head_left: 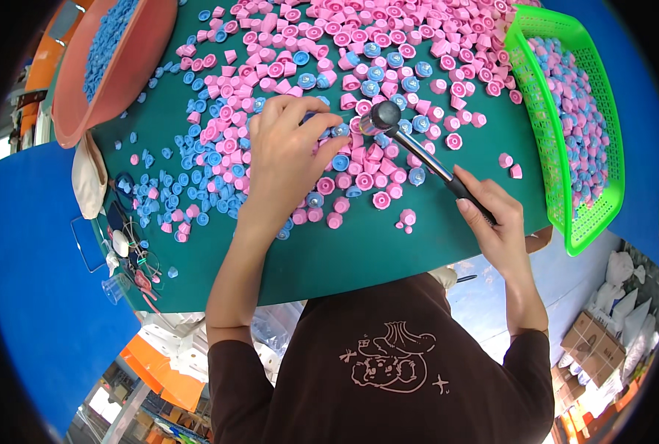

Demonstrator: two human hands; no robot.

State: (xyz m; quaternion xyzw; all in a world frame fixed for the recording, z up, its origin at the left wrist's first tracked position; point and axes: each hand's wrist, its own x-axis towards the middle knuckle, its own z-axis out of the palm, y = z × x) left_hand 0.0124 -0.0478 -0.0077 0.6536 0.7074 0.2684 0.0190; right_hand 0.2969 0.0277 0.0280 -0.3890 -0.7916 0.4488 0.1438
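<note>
My right hand [496, 214] is wrapped round the black grip of a mallet [426, 154]. The mallet's dark round head [385, 115] is over the pieces, just right of my left fingertips. My left hand [289, 148] reaches in among the pieces, its thumb and index finger closing about a small blue plastic piece [340, 130] with a shiny centre. My palm and the other fingers hide what lies beneath them. Around both hands lie many pink cup-shaped plastic pieces [364, 180], several topped with blue swirl-shaped caps [417, 176].
Loose blue caps [189, 159] spread across the green table [322, 259] at left. A pink basin [70, 118] of blue pieces stands far left. On the right is a bright green basket [559, 185] of pink and blue pieces. Cords and a clear cup [115, 288] lie by the left edge.
</note>
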